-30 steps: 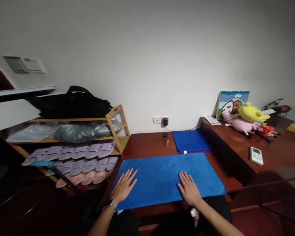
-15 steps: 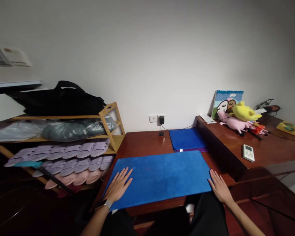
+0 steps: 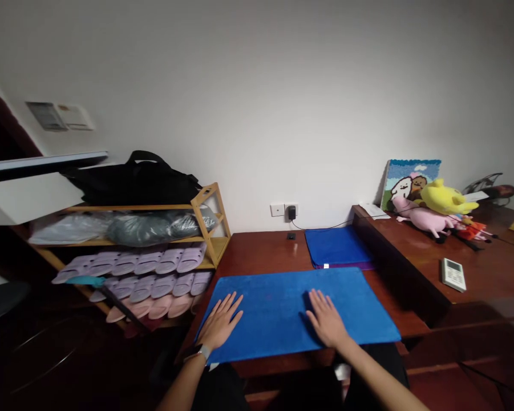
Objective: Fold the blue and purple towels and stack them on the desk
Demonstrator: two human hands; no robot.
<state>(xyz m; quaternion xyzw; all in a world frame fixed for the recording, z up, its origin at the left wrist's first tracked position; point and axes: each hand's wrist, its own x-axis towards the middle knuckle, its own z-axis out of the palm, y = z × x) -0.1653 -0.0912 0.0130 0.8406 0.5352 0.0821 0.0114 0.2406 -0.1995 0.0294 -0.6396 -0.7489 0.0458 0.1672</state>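
Observation:
A bright blue cloth [image 3: 274,308] lies spread flat on the dark red wooden table [image 3: 257,251], its near edge at the table's front. My left hand [image 3: 221,321] rests flat on the cloth's left part, fingers stretched out, with a watch on the wrist. Over the middle of the cloth is my right hand [image 3: 326,319], fingers extended and holding nothing; whether it touches the cloth I cannot tell. Behind it lie folded blue cloths [image 3: 338,245] with a purple one underneath.
On the left stands a wooden rack [image 3: 216,228] with lilac slippers [image 3: 166,260], wrapped bundles and a black bag [image 3: 141,180]. To the right, a raised desk holds plush toys [image 3: 445,200] and a white remote [image 3: 453,274]. A black plug [image 3: 291,212] sits in the wall socket.
My right hand has moved left from the cloth's right edge to its middle. My left hand stays on the left part. The view has shifted, so the scene sits farther right.

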